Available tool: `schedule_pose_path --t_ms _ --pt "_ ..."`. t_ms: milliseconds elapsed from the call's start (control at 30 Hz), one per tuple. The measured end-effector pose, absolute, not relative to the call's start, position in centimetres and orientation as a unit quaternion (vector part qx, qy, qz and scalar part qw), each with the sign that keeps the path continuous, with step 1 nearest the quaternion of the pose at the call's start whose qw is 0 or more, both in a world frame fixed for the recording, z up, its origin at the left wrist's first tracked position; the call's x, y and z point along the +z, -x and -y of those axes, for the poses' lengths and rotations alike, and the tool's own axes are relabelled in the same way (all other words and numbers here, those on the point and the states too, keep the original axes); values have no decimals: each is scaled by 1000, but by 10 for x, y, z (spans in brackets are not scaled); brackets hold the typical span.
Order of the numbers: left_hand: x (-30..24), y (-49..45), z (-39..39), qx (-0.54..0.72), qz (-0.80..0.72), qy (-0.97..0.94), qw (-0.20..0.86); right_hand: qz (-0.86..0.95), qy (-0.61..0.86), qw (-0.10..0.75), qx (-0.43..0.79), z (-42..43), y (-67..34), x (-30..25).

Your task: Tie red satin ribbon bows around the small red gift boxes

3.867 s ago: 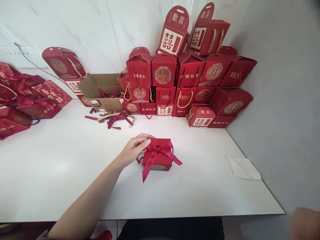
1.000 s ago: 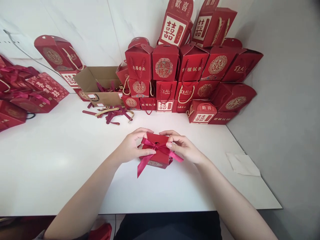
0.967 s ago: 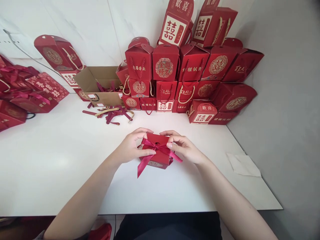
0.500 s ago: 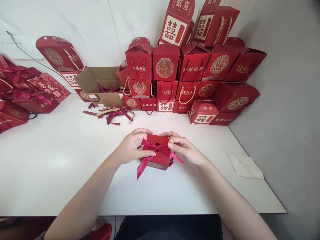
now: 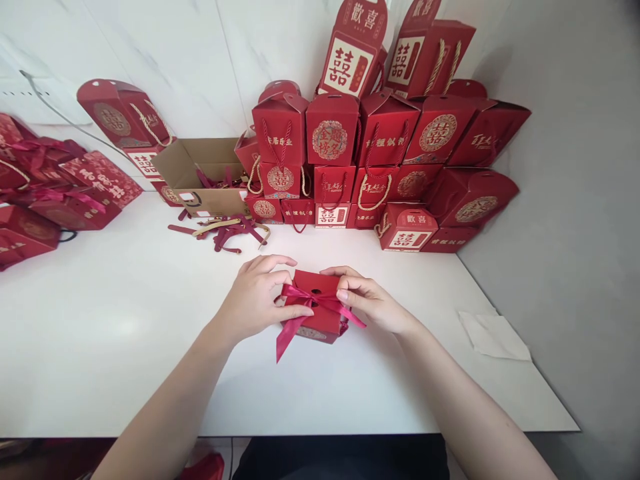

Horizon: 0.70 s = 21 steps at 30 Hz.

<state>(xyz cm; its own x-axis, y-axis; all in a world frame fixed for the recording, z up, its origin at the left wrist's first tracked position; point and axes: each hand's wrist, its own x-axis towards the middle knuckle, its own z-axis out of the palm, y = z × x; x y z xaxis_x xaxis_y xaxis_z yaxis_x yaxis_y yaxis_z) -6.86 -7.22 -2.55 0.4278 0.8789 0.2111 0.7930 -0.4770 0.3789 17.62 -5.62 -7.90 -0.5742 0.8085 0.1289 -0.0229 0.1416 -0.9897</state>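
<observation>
A small red gift box [image 5: 316, 313] with a dark red ribbon bow [image 5: 306, 300] on its lid sits on the white table [image 5: 125, 333] in front of me. My left hand [image 5: 255, 300] grips the box's left side, its thumb pressed on the left loop of the bow. My right hand [image 5: 367, 300] pinches the bow's right loop at the box's right edge. One ribbon tail [image 5: 286, 337] hangs down past the box's front onto the table.
Several red gift boxes [image 5: 385, 147] are stacked against the back wall. An open cardboard box [image 5: 203, 177] with loose ribbons [image 5: 225, 230] beside it stands at back left. More red boxes [image 5: 55, 193] lie at far left. A white tissue [image 5: 495, 337] lies near the table's right edge.
Some seconds ago only my left hand touched the box; now both hands are on the bow. Over the last second the hands and box barely shifted.
</observation>
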Motion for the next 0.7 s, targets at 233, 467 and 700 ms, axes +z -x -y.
schedule_pose_path --t_ms 233,467,700 --pt "-29 72 68 222 -481 -795 295 653 275 363 606 55 -176 -83" --pt "-27 78 70 255 -473 -765 356 557 324 476 598 48 -184 -90" --pt "-18 59 80 182 -435 -832 292 506 384 510 580 34 -199 -99"
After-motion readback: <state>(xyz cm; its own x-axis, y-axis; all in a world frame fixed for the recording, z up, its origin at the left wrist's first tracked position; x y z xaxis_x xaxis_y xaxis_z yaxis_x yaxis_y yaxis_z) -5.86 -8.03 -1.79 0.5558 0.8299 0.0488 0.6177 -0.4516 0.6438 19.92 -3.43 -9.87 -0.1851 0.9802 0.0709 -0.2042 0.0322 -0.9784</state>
